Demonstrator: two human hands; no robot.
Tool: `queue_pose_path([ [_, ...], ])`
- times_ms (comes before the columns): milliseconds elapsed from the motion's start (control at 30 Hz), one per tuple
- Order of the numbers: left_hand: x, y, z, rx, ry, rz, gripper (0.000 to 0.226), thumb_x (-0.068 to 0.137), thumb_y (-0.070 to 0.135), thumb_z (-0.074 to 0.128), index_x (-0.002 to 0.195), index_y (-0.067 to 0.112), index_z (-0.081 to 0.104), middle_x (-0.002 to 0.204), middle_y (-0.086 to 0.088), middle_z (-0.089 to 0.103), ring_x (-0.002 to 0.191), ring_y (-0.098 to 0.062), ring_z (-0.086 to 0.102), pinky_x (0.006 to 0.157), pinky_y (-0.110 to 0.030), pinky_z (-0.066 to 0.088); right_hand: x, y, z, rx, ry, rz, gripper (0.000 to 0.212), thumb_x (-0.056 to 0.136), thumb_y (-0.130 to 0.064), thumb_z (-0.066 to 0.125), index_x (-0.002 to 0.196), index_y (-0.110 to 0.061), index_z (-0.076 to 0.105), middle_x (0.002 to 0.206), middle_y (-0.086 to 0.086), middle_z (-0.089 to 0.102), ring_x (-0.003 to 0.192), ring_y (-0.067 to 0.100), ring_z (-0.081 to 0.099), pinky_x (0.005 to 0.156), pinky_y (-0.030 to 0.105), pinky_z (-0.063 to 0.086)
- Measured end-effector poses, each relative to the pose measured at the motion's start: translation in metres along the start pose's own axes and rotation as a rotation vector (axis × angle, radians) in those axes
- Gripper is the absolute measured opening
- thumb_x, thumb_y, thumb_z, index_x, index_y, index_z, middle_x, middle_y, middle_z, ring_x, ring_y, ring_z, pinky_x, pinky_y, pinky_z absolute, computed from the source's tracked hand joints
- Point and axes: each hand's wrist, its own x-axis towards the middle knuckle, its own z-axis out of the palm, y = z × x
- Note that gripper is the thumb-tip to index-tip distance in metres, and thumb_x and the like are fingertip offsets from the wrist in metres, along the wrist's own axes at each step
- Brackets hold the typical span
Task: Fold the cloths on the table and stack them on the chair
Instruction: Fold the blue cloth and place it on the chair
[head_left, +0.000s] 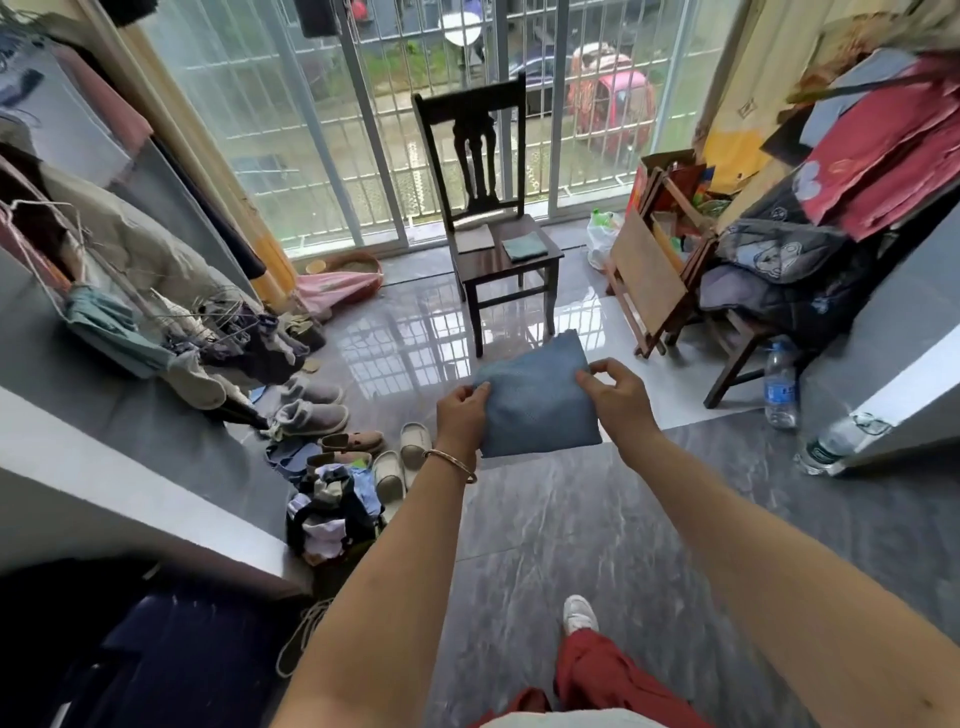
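Observation:
A folded blue cloth (537, 400) hangs in the air in front of me, over the floor. My left hand (460, 415) grips its left edge, and my right hand (615, 397) pinches its right edge. Ahead stands a dark wooden chair (540, 262) facing me. On its seat lie two folded cloths side by side: a grey-brown one (474, 239) on the left and a teal one (524, 247) on the right. The chair is well beyond the cloth I hold.
Shoes and slippers (358, 441) and a heap of clothes (332, 512) crowd the floor at the left. A grey counter (78, 467) runs along the left. At the right stand a folded wooden table (649, 280), piled bags and water bottles (779, 387).

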Motion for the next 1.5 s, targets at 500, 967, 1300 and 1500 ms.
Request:
queue_pose_path([
  [500,0.095,0.058,0.089,-0.021,0.069,-0.039,0.011,0.089,0.017,0.059,0.089,0.007,0.063,0.092,-0.01,0.06,0.089,-0.022,0.053,0.081,-0.032,0.044,0.15,-0.037,-0.025,-0.061,-0.054,-0.035,0.011,0.088,-0.024,0.057,0.085,-0.014,0.058,0.088,0.002,0.058,0.083,0.019,0.051,0.07,0.03,0.037],
  [967,0.162,0.083,0.129,-0.007,0.109,-0.087,0.026,0.089,0.018,0.058,0.063,0.017,0.056,0.072,-0.002,0.054,0.084,-0.02,0.049,0.077,-0.031,0.042,0.236,-0.045,-0.024,-0.077,-0.088,-0.016,0.01,0.089,-0.023,0.055,0.084,-0.015,0.054,0.077,-0.006,0.052,0.078,0.017,0.047,0.062,0.025,0.034],
  [1300,0.239,0.115,0.148,0.008,0.079,-0.109,0.017,0.09,0.022,0.057,0.097,0.008,0.063,0.09,-0.006,0.059,0.087,-0.02,0.053,0.079,-0.032,0.044,0.312,-0.066,-0.002,-0.103,-0.082,-0.027,0.013,0.089,-0.024,0.056,0.082,-0.013,0.053,0.083,0.003,0.053,0.075,0.018,0.045,0.06,0.029,0.031],
  [1500,0.293,0.137,0.156,0.056,0.056,-0.102,0.021,0.09,0.023,0.057,0.069,0.017,0.057,0.077,-0.001,0.057,0.083,-0.021,0.051,0.076,-0.031,0.043,0.362,-0.083,0.017,-0.093,-0.052,-0.011,0.012,0.087,-0.025,0.058,0.081,-0.016,0.053,0.081,0.002,0.054,0.076,0.019,0.047,0.061,0.029,0.032],
])
